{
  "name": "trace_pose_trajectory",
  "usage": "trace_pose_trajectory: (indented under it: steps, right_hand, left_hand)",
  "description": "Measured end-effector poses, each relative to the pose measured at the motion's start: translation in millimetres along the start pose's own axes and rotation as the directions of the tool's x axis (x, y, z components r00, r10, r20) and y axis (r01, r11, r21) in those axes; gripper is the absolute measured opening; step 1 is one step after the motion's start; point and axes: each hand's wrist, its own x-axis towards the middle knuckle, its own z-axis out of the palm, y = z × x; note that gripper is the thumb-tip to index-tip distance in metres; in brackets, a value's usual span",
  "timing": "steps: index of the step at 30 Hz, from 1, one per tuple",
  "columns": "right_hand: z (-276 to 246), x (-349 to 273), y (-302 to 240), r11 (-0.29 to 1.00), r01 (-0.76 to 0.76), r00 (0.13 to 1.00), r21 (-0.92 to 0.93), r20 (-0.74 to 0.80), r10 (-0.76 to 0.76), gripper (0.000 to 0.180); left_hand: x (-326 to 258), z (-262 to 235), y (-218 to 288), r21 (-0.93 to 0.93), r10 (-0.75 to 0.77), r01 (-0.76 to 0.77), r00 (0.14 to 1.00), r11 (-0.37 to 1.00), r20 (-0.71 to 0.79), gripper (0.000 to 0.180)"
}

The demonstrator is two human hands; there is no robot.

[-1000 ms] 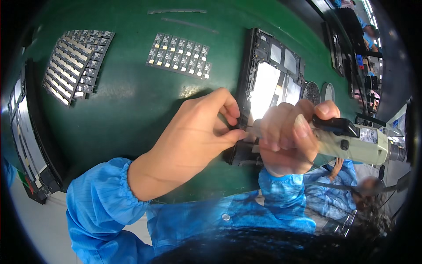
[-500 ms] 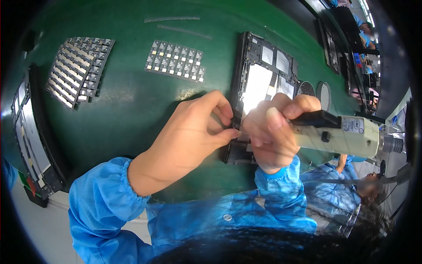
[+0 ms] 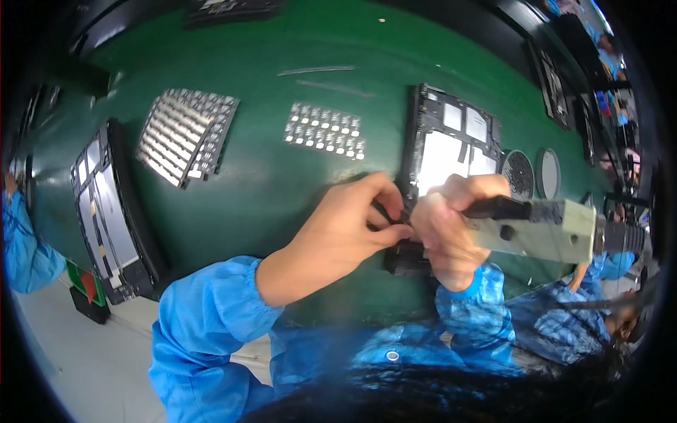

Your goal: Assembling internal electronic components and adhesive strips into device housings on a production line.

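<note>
Lying on the green table, an opened black electronic device (image 3: 449,116) shows silver and white panels inside. My left hand (image 3: 338,222) is at its lower left edge, thumb and fingers curled together in a pinch; what sits between the fingertips is too small and dark to make out. In my right hand (image 3: 451,233) is a pale electric screwdriver (image 3: 546,233) with a black lever, its fingers closed round the front of the body. The screwdriver's tip is hidden behind this hand, over the lower part of the device.
A sheet of small circuit boards (image 3: 324,132) lies left of the device, with stacked board panels (image 3: 185,134) beyond. At far left stands a second opened device (image 3: 106,211). Right of mine are a round dish of small dark pieces (image 3: 518,169) and a pale round dish (image 3: 549,173). Co-workers' blue sleeves show at both sides.
The whole view has shifted, so the table's things appear farther right and lower. Both hands stay by the device's lower part, the right one still gripping the screwdriver.
</note>
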Motion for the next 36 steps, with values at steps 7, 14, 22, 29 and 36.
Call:
trace_pose_trajectory:
  steps: [7, 14, 22, 29, 36]
  right_hand:
    - [-72.1, 15.8, -31.6, 0.942, 0.251, 0.931, 0.222, -0.323, -0.172, 0.042]
    - [-172.3, 15.4, 0.2, 0.951, 0.28, 0.832, 0.133, -0.527, -0.171, 0.026]
    - [-174.3, 20.7, 12.6, 0.991, 0.115, 0.862, 0.062, -0.502, -0.069, 0.024]
    - [-174.5, 21.3, 12.8, 0.996, 0.073, 0.862, 0.047, -0.505, -0.039, 0.024]
    - [-172.7, 16.1, 11.9, 0.995, 0.073, 0.877, 0.075, -0.479, -0.029, 0.021]
  left_hand:
    - [-0.1, 0.6, -3.3, 0.047, -0.133, 0.138, 0.987, 0.989, -0.094, 0.026]
    - [15.5, 12.8, 0.4, 0.029, -0.294, 0.299, 0.949, 0.954, -0.117, 0.029]
    - [13.4, 19.0, -0.5, 0.116, -0.233, 0.254, 0.958, 0.96, -0.165, 0.035]
    - [19.4, 26.9, 15.5, 0.085, -0.357, 0.38, 0.912, 0.921, -0.203, 0.035]
    - [11.3, 18.5, -3.6, 0.006, -0.276, 0.28, 0.948, 0.96, -0.161, 0.034]
